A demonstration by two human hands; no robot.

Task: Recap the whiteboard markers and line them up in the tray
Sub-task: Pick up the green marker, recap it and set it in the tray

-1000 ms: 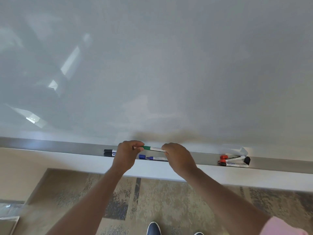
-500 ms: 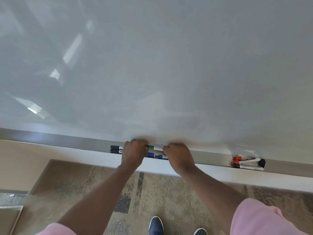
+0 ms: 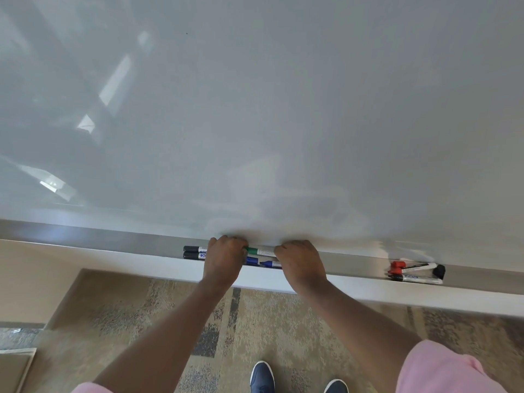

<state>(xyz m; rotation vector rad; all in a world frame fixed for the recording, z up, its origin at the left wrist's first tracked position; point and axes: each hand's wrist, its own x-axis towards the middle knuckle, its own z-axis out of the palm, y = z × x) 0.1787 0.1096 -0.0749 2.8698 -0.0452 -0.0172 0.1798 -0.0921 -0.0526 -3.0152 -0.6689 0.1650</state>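
Green marker (image 3: 259, 250): lowered into tray (image 3: 354, 260) since a second ago, left hand (image 3: 224, 258) and right hand (image 3: 300, 262) closed on its ends; placement nearly complete.

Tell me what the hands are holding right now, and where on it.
Both hold the green marker: left hand at its green capped end, right hand at the other end of the white barrel.

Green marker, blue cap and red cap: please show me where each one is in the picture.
green marker (image 3: 260, 250), head view, on its barrel between the two hands
blue cap (image 3: 251, 261), head view, on its middle
red cap (image 3: 396, 264), head view, on its top
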